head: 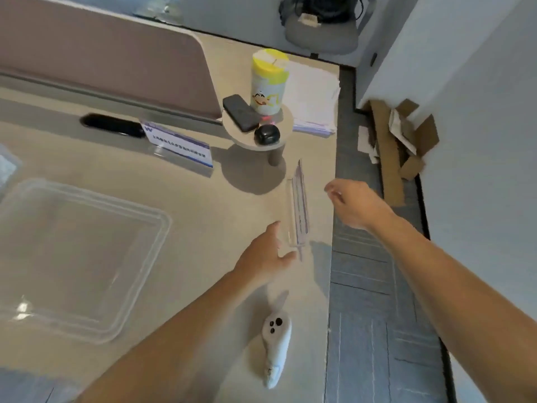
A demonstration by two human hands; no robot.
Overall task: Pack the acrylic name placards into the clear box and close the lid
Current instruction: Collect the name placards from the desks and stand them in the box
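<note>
A clear acrylic placard [297,206] stands edge-on near the desk's right edge, seen as a thin strip. My left hand [268,253] is at its near end, thumb and fingers spread around the base; contact is unclear. My right hand [353,203] hovers to the placard's right, fingers loosely curled, holding nothing. A second placard [180,145] with a white and blue card stands farther back at centre. The clear box [84,251] lies open and empty on the left of the desk. A clear corner at the far left edge [7,167] may be its lid.
A small round riser [286,126] holds a yellow-lidded canister [268,80], a black phone [239,112] and a black earbud case [266,134]. A white ghost-shaped object [276,344] lies near me. Papers [315,103] sit at back right. The desk edge [332,228] drops to floor.
</note>
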